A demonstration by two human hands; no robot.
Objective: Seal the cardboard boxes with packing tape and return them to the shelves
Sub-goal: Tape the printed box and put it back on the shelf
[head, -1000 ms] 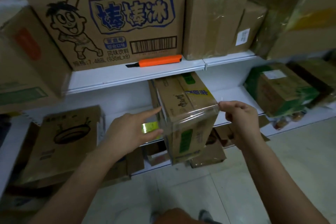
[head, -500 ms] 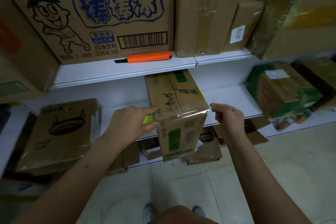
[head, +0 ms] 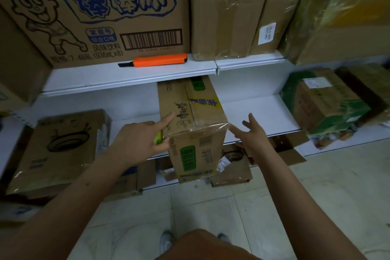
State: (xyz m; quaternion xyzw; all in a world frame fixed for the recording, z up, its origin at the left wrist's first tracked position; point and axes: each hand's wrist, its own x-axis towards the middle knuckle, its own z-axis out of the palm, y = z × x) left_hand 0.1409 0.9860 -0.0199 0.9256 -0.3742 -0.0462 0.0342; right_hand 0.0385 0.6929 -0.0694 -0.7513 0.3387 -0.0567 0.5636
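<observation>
Head view: only one camera, so it all comes from here.
Box: the narrow cardboard box (head: 191, 110) sits on the middle shelf (head: 261, 112), its near end sticking out past the shelf edge towards us.
Tape: a clear strip (head: 202, 130) lies over the box's near top edge; the roll (head: 157, 138) peeks out yellow-green at the box's left corner.
Left hand: our left hand (head: 140, 140) grips the roll against the box's left side, index finger stretched onto the top panel.
Right hand: our right hand (head: 252, 136) is spread and released, fingers (head: 233, 128) just at the box's right corner where the tape ends, holding nothing.
Other stuff: orange cutter (head: 160, 62) on the upper shelf (head: 126, 76), in front of the big cartoon-print box (head: 95, 12).
Doing it well: we reckon the tape end on the right side wants a firm flat rub down with the palm, while the left hand keeps the strip taut so it doesn't wrinkle. The cutter looks handy for the cut. Steady the box, since it overhangs.
Versus a second ago: back then the right hand was pinching the tape's free end, pulled out past the right corner; now it has let go and opened, and the strip looks stuck down. The left hand sits about where it was, and the box hasn't shifted on the shelf.
</observation>
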